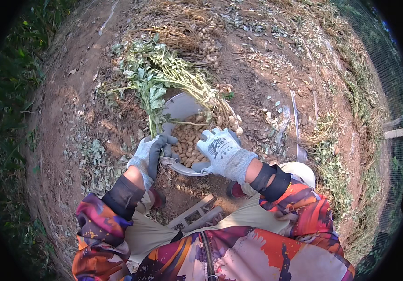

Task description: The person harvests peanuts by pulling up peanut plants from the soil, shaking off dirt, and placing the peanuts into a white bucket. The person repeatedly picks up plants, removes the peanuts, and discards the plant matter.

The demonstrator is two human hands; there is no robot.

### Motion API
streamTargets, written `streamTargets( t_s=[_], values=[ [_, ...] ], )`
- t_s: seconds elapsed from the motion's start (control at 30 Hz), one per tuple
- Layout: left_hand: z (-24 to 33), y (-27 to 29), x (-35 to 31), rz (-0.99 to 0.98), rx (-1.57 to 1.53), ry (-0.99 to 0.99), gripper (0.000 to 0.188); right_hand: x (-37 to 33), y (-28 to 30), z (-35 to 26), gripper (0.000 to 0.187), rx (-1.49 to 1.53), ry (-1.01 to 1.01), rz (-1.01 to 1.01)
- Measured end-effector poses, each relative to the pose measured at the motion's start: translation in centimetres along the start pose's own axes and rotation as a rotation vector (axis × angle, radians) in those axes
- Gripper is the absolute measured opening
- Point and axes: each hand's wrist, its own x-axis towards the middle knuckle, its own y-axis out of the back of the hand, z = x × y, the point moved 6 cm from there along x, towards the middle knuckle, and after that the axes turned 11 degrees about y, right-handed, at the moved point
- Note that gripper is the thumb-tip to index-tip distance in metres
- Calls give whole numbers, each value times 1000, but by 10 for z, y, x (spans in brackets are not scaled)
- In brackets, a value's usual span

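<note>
A pale grey bucket (181, 107) stands in front of me with many loose peanuts (188, 143) inside. Across its far rim lies a bunch of pulled peanut plants (178, 70), their green leaves to the left and peanuts on the root end at the right. My left hand (152, 152), in a grey-and-white work glove, is closed at the bucket's left rim around a leafy peanut stem. Over the right side of the bucket my right hand (220, 151), gloved alike, has its fingers curled down by the root end. What its fingertips hold is hidden.
Dried peanut plants with pods (187, 33) lie in a heap on the soil beyond the bucket. A small slatted stool or frame (194, 213) is between my feet. Plastic film strips (295, 117) lie to the right, and mesh netting (391, 61) runs along the far right.
</note>
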Motion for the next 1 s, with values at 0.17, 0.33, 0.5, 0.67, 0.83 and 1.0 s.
streamTargets(
  t_s=[0.17,0.33,0.5,0.67,0.83,1.0],
  values=[
    [7,-6,-5,10,-11,-25,23,-35,32,76,59,16,-482,371],
    [-10,-7,19,63,-188,37,29,-38,-5,92,71,300,-423,533],
    [-19,-30,51,-120,-205,104,42,-29,-2,88,66,430,-375,514],
    [-16,-46,112,-397,-303,-15,48,-20,5,54,43,57,-200,431],
    [-23,-56,126,-151,-201,23,37,-19,-2,26,35,-162,-8,247],
    [-15,-19,133,7,-7,13,8,-30,22,21,30,171,155,544]
  ],
)
